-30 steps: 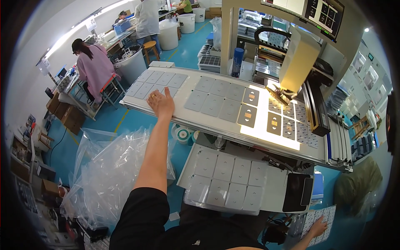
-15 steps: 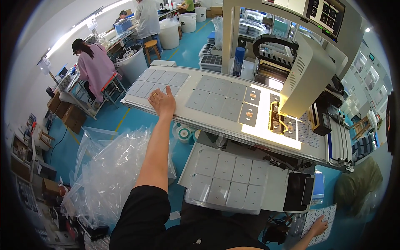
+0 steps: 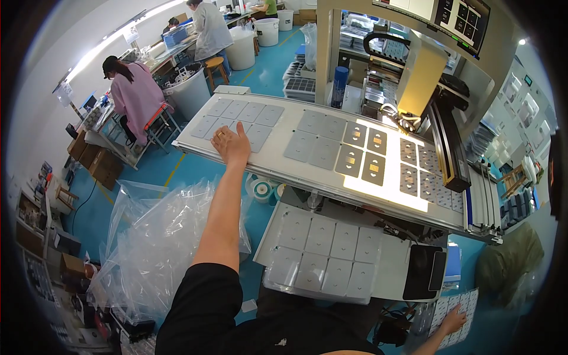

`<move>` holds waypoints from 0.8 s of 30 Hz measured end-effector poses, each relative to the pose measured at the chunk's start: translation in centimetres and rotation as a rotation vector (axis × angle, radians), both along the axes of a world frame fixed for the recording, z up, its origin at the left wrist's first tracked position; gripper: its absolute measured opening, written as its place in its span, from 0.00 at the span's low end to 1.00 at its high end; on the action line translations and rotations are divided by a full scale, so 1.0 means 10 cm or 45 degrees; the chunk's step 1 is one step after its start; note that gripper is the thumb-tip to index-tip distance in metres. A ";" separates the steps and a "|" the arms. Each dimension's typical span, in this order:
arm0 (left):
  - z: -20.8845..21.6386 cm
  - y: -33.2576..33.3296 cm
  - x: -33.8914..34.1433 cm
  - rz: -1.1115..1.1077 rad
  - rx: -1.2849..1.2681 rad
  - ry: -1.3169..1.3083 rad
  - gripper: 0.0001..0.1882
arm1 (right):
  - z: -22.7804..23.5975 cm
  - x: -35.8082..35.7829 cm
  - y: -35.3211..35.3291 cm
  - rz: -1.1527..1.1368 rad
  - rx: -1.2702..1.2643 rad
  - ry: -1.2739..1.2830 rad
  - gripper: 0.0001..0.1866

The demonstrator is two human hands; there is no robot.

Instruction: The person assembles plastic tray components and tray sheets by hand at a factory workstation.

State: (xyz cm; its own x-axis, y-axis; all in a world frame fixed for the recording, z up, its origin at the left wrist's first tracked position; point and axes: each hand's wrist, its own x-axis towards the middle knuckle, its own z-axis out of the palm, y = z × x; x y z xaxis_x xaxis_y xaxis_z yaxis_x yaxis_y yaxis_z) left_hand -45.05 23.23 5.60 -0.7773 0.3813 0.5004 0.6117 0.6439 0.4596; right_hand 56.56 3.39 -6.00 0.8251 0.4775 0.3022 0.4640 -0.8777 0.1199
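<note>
My left hand (image 3: 232, 145) is open, fingers spread, at the near edge of a sheet of grey cards (image 3: 251, 110) on the white conveyor belt (image 3: 273, 145). Further right on the belt lies a second card sheet (image 3: 323, 152), its right-hand cards lit and showing orange marks. Low at the right, my right hand (image 3: 454, 320) rests on a sheet of small patterned cards (image 3: 467, 305), fingers partly extended over it. Below the belt, a plastic-wrapped stack of grey card sheets (image 3: 319, 257) lies on a shelf.
A machine head (image 3: 421, 77) and a black rail (image 3: 447, 142) stand over the belt's right part. A monitor (image 3: 461, 21) hangs above. Clear plastic bags (image 3: 160, 254) heap at left on the blue floor. Co-workers sit and stand at a bench (image 3: 154, 59) behind.
The card sheets on the belt have shifted right, bringing more cards into the bright light. The machine head has moved back, uncovering the lit cards. Both my hands stay nearly in place.
</note>
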 end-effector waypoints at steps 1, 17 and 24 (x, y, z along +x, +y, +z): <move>0.01 -0.01 0.00 0.001 -0.001 0.002 0.37 | 0.02 -0.02 0.01 -0.003 -0.001 0.030 0.42; 0.01 -0.06 -0.02 -0.003 0.036 0.038 0.37 | -0.03 -0.03 0.05 0.038 0.048 0.024 0.42; 0.07 -0.03 0.05 -0.027 -0.003 -0.059 0.38 | -0.11 0.13 0.06 -0.045 0.025 0.016 0.41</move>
